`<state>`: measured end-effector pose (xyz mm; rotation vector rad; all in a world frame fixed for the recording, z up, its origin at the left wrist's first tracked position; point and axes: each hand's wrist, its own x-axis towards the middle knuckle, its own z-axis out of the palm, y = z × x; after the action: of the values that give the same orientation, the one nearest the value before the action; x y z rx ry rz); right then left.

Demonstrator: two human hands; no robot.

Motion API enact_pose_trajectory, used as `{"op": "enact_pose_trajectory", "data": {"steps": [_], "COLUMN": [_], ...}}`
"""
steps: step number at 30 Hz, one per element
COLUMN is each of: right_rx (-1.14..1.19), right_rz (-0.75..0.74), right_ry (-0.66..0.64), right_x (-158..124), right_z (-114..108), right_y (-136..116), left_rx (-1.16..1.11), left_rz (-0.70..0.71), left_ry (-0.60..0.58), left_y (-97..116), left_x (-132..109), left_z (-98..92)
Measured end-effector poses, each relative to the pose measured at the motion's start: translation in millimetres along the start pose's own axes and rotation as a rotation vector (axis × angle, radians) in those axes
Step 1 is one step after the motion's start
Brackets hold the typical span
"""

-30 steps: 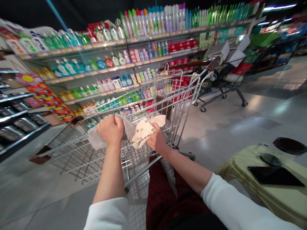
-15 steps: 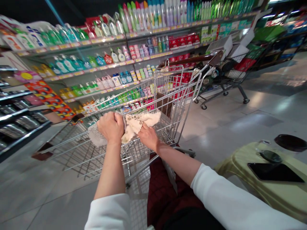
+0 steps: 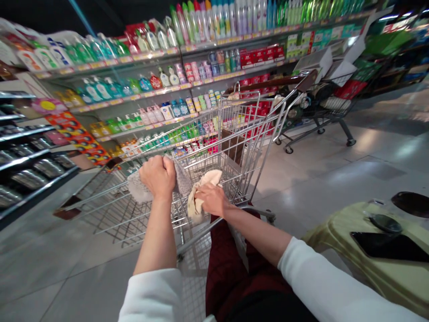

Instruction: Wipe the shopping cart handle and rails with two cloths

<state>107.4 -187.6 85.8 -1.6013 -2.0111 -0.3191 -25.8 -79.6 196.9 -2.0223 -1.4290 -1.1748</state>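
Left hand (image 3: 157, 176) clenched in a fist on grey lacy cloth (image 3: 140, 190) | my right hand (image 3: 209, 199) curled, fingers pressing cream cloth (image 3: 196, 203) | both cloths over my shopping cart (image 3: 167, 137) | step: seemingly working the fabric between my hands | next: calls for drawing both pieces together

Labels on the shelved bottles (image 3: 95, 89) and boxes (image 3: 250, 59) are too blurred to read

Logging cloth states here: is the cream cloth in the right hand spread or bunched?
Bunched: the cream cloth is gathered into folds under the right hand, not lying flat.
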Motion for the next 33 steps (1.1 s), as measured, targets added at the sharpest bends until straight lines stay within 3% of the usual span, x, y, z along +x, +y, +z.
{"op": "enact_pose_trajectory", "data": {"steps": [3,4,6,8,10,14,20,27,33], "right_rx": [-0.009,-0.056,-0.164,-0.259,-0.341,-0.452,-0.5,-0.519,-0.529], "right_rz": [0.124,0.209,0.351,0.489,0.519,0.422,0.34,0.321,0.388], "right_ry": [0.27,0.404,0.551,0.582,0.497,0.331,0.239,0.228,0.233], "right_x": [11.7,15.8,24.9,34.4,42.4,51.1,51.0,36.1,28.4], "right_z": [-53.5,-73.9,-113.1,-144.3,-163.9,-176.6,-184.0,-194.3,-196.2], "right_y": [25.4,37.9,65.9,92.8,113.2,131.5,138.1,149.9,159.8], "left_rx": [-0.005,-0.003,0.012,0.03,0.036,0.018,0.024,-0.001,-0.233], "left_rz": [0.008,0.011,0.015,0.017,0.016,0.008,0.012,0.052,0.075], "left_ry": [-0.012,-0.012,-0.009,-0.003,0.004,0.018,0.045,0.127,0.253], "left_y": [1.7,2.2,3.1,4.1,5.1,6.3,5.6,16.4,30.2], "left_x": [-0.8,-0.9,-0.9,-0.9,-0.9,-0.8,-1.4,-10.6,-32.4], "left_z": [-2.4,-2.8,-3.2,-2.7,-1.6,1.5,2.2,3.6,12.2]}}
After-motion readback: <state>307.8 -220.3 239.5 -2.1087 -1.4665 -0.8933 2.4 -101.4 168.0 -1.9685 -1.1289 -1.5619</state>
